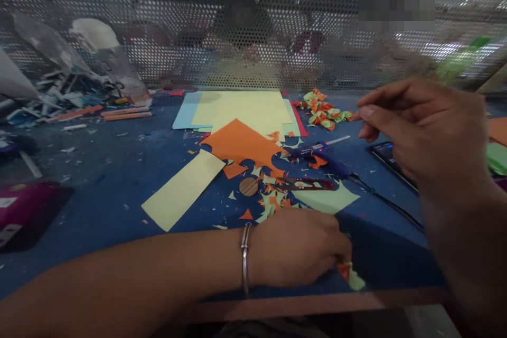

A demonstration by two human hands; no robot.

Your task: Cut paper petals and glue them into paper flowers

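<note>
My left hand point(304, 245), a bracelet at its wrist, is closed at the front edge of the table. Its fingertips pinch a small crumpled orange and pale green paper piece point(354, 277). Raised at the right, my right hand point(423, 127) has thumb and forefinger close together; whatever lies between them is too small to make out. Its fingertips are nearest a heap of twisted orange and green paper pieces point(327, 111). Beyond my left hand lie paper scraps point(273, 202), dark red thread snips point(311, 184), a round wooden disc point(249, 187) and an orange sheet with cut-out curves point(237, 140).
A blue glue gun point(312, 150) trails a cable across the right side. Under my right hand is a phone point(390, 163). Stacked coloured sheets point(241, 108) lie before a perforated metal screen point(166, 37). A pale yellow strip point(182, 190) and a bottle point(122, 71) are leftward.
</note>
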